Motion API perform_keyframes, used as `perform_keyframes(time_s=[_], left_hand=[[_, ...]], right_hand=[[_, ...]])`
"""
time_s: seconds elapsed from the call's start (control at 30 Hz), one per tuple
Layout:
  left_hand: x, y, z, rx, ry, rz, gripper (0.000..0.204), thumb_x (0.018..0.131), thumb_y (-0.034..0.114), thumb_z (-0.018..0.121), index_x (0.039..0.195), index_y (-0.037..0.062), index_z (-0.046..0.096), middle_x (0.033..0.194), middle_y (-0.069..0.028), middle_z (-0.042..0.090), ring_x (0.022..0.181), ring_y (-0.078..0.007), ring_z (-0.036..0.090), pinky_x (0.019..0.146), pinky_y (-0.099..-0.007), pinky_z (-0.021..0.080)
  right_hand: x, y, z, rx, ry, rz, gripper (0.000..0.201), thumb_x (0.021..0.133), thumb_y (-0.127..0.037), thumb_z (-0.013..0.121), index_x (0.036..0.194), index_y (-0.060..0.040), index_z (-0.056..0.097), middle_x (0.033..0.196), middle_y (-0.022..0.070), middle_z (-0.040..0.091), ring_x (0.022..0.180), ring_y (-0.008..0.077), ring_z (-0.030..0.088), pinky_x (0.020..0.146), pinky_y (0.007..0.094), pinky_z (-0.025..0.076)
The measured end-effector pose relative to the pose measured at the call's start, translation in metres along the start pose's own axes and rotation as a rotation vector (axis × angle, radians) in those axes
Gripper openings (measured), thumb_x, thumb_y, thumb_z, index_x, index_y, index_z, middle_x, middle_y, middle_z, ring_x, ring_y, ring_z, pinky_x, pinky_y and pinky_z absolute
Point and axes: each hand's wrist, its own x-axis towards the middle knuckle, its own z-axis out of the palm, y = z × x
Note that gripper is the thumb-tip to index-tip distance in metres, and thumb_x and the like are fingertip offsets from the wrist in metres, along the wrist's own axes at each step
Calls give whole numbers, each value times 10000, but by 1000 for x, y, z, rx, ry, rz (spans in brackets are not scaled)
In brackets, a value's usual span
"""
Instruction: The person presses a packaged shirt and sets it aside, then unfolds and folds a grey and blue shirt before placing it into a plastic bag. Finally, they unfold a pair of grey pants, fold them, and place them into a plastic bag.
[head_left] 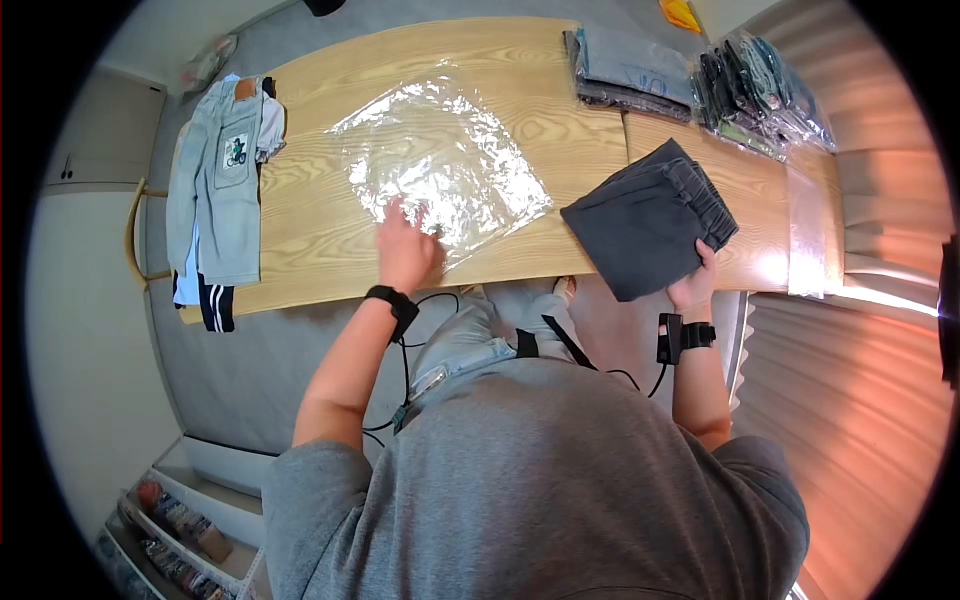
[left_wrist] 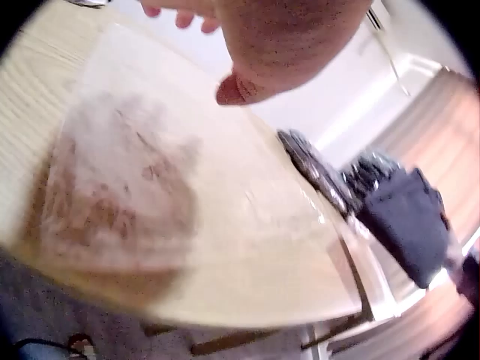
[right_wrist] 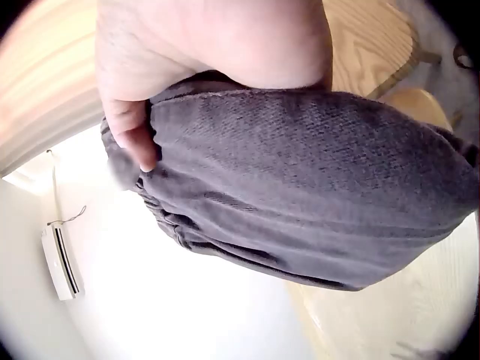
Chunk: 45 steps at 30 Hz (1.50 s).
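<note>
Folded dark grey trousers [head_left: 640,225] with a gathered elastic waistband are held up at the table's right front edge. My right hand [head_left: 695,280] grips them by the side near the waistband; in the right wrist view the thumb and fingers of the right hand [right_wrist: 217,45] wrap over the folded cloth [right_wrist: 300,165]. A clear, shiny plastic bag [head_left: 440,160] lies flat on the wooden table. Over its near left corner is my left hand [head_left: 405,250], fingers reaching forward. The left wrist view shows the left hand [left_wrist: 292,37] above the table with thumb apart from the fingers.
Light denim clothes [head_left: 225,190] and other garments hang over the table's left end. Bagged folded jeans [head_left: 635,70] and a stack of bagged clothes [head_left: 760,90] sit at the back right. Another clear bag [head_left: 808,230] lies at the right edge, beside a curtain [head_left: 880,370].
</note>
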Motion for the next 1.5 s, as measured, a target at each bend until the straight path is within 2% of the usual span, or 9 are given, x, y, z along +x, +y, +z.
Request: perform_keyframes(time_s=[0.1,0.33,0.5,0.53,0.67,0.83,0.97,1.3,1.5], left_hand=[[-33,13,16,89,-152,323,454,793,215,616,1241,190,545,1410,-253,303,1302,-401,302,999,-521,325],[-61,3,38,143,-225,169,547,826,306,623,1340,241,448,1451,-225,251,1324,-405,263,1020,-517,281],[-47,13,46,99,-136,99,612,840,284,600,1384,135,362,1433,-200,303,1301,-363,316,1010,-482,313],[-42,16,45,106,-103,117,596,825,192,582,1364,56,367,1407,-179,354,1264,-329,368,983,-441,347],[-21,15,42,-30,-34,149,651,732,-52,485,1364,-7,336,1410,-142,372,1220,-317,409,997,-391,360],[-7,23,33,-138,36,143,722,679,-122,492,1372,-15,318,1417,-157,356,1209,-340,407,1008,-406,350],[-9,25,35,-159,70,147,758,658,-152,485,1381,-22,299,1420,-177,342,1201,-362,401,1012,-410,345],[-23,24,41,-116,111,135,736,679,-130,503,1380,-19,307,1425,-161,347,1203,-344,409,999,-415,348],[-35,17,37,-7,127,192,667,706,-82,518,1351,0,369,1425,-122,366,1194,-303,432,965,-413,360]], right_hand=[[-4,11,-1,-28,47,31,468,823,-165,536,1244,36,494,1264,165,539,1166,324,506,1030,439,370],[-4,32,8,-67,-49,219,451,821,-148,527,1223,55,503,1228,179,559,1132,315,530,1012,426,385],[1,41,24,-91,-129,299,433,821,-139,523,1197,75,515,1188,183,584,1082,308,567,989,418,409],[2,43,27,-113,-120,325,424,820,-135,524,1185,81,523,1179,188,588,1072,308,573,979,412,419],[12,63,38,-152,-142,477,378,816,-132,531,1122,88,561,1127,196,611,1026,306,598,941,396,450],[52,121,26,-148,-181,773,356,834,-187,531,1051,88,590,1043,194,643,946,301,629,900,399,472],[78,152,21,-226,-145,982,405,866,-247,523,1143,46,562,1114,193,616,992,296,611,931,407,455],[101,172,36,-391,-144,1055,372,891,-256,532,1136,20,579,1070,145,646,934,258,640,867,373,507],[114,172,61,-256,-114,1131,347,886,-280,549,1084,-1,605,1025,140,660,904,260,645,842,390,514]])
